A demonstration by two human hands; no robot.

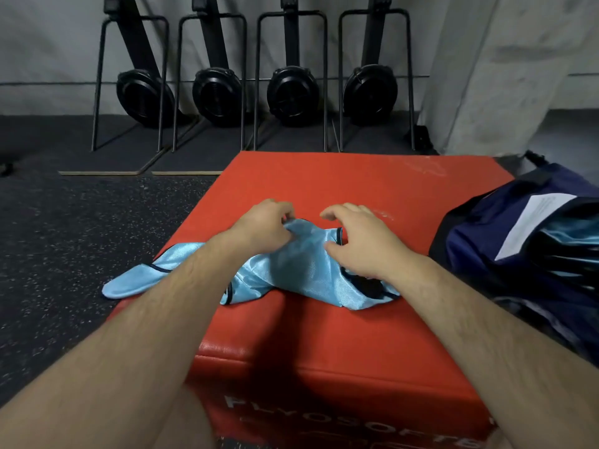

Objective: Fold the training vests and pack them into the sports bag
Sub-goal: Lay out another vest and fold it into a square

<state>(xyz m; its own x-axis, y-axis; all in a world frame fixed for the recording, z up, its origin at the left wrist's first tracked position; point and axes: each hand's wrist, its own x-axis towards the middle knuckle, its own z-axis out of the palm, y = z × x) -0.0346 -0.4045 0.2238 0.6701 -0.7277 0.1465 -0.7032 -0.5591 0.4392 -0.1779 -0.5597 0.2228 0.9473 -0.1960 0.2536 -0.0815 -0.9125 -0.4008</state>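
Observation:
A light blue training vest (291,270) with dark trim lies crumpled across the red soft box (324,189), one end hanging over the box's left edge. My left hand (265,226) pinches the vest's far edge between curled fingers and thumb. My right hand (356,238) rests over the vest's right part with its fingers spread and bent, the thumb touching the cloth. A dark blue sports bag (479,241) stands open on the right of the box, with light blue cloth (570,231) and a white sheet (531,222) showing inside.
Several black fan machines on stands (291,92) line the grey wall behind the box. Dark speckled rubber floor (81,238) lies to the left. The red box's front face carries white lettering.

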